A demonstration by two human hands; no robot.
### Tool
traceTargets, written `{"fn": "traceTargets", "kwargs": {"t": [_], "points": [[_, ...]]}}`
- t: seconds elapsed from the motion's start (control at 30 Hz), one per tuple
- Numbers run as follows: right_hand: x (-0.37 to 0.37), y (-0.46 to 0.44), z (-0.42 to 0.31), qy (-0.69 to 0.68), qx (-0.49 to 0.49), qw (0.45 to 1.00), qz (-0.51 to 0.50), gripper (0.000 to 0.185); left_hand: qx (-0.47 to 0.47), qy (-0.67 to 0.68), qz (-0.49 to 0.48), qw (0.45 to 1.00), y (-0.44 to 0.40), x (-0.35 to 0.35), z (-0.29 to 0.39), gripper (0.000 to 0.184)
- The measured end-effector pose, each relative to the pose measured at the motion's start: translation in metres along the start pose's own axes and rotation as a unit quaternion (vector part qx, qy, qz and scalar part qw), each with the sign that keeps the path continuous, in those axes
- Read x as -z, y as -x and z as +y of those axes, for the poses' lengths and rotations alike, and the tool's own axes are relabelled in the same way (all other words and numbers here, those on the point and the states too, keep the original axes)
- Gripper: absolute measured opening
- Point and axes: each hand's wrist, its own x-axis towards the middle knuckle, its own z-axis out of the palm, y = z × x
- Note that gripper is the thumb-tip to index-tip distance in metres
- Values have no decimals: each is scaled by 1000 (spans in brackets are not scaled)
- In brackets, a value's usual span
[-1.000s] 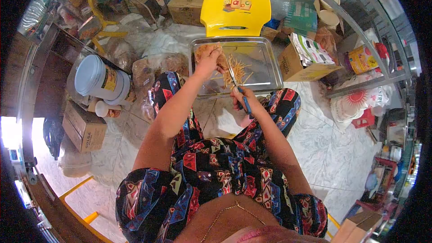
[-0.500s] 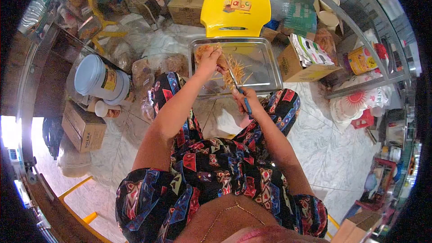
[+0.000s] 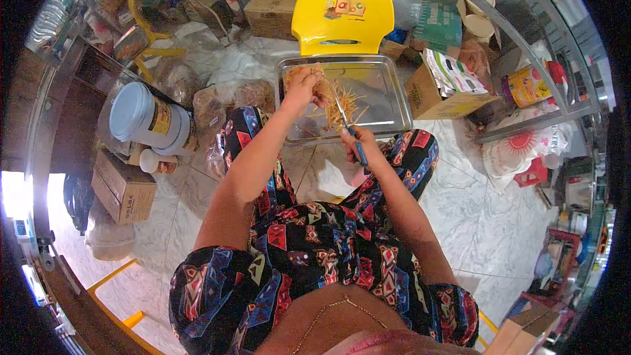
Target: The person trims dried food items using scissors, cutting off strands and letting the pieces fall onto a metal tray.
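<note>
My left hand (image 3: 302, 88) is closed on an orange-brown, thin piece of what looks like dried food (image 3: 317, 73), held over the left side of a clear rectangular tray (image 3: 393, 98). In my right hand (image 3: 363, 145) are scissors (image 3: 359, 152) with blue handles. Their metal blades point up and left, beside the edge of the held piece. A loose heap of thin orange-brown strips (image 3: 348, 104) lies in the tray around the blades. My fingers partly hide the held piece, so its exact kind cannot be made out.
A yellow chair (image 3: 343, 13) stands just beyond the tray. An open carton (image 3: 439, 95) with packets is to the right, and a lidded pale blue bucket (image 3: 148, 116) to the left. Wrapped brown bundles (image 3: 253, 94) sit near my left knee; a metal shelf frame (image 3: 526, 123) is at right.
Both hands stay in nearly the same place over the tray. The scissors' handles have shifted only slightly, and the left hand's fingers have moved a little on the piece.
</note>
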Motion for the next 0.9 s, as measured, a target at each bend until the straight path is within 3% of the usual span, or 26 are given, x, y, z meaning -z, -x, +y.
{"fn": "traceTargets", "kwargs": {"t": [0.23,0.57,0.7,0.77,0.9], "points": [[-1,-7,10,-2,46,999,-13,43,-1,-92,-57,994,7,-9,-14,21],[-1,-5,6,-3,0,1000,-1,43,-5,-23,-28,999,9,-16,-19,17],[0,-8,10,36,23,999,-14,43,-19,-28,-34,999,8,-14,-20,17],[-2,-9,14,-23,65,996,-52,43,-29,-28,-41,998,4,-10,-23,17],[-1,-11,18,-68,40,995,-63,44,-36,-34,-4,999,1,-6,-18,17]]}}
